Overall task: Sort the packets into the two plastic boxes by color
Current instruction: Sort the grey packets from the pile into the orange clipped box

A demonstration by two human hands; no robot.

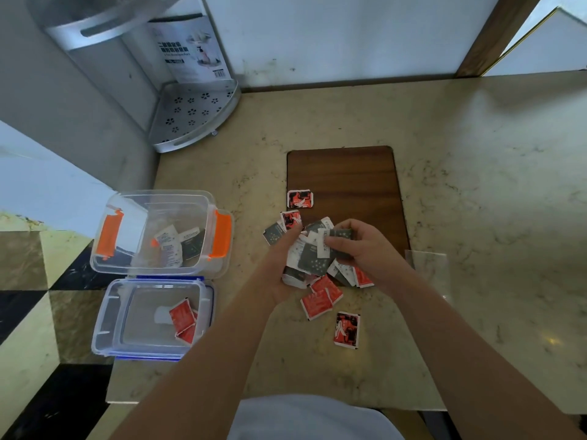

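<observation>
Beige marbled stone forms the counter, with a dark wooden board lying toward its far middle. A mixed pile of packets sits at the board's near left corner, spilling onto the stone. Left hand lies palm up under a stack of grey packets, cupping them. Right hand is closed on a grey packet at the top of the pile, pinched between thumb and fingers. Loose red packets lie just beside the pile on its near side; one red-and-black packet lies nearer the counter's front edge, another on the board's left edge.

Two clear plastic boxes stand at the counter's left edge, touching. Far box, orange clips, holds grey and white packets; one shows lettering, too blurred to read with certainty. Near box, blue trim, holds red packets.

White printed carton stands in the far left corner above a perforated metal corner shelf; its writing is not legible.
</observation>
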